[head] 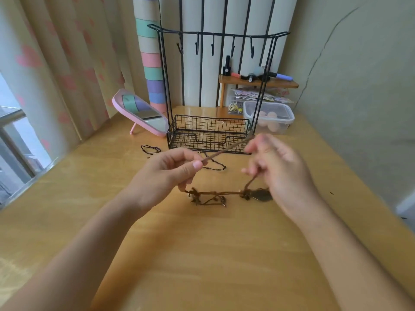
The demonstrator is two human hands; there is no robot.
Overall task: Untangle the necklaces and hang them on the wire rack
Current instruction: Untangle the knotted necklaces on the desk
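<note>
Brown necklace: low over the near-centre table, cord stretched between both hands, knots and pendants not yet freed. Left hand: thumb and forefinger pinch the cord. Right hand: motion-blurred, fingers curled on the cord, exact grip hard to read. Black cords, further: loose on the table, untouched. Wire rack, far: hooks bare, nothing hung; task judged early
</note>
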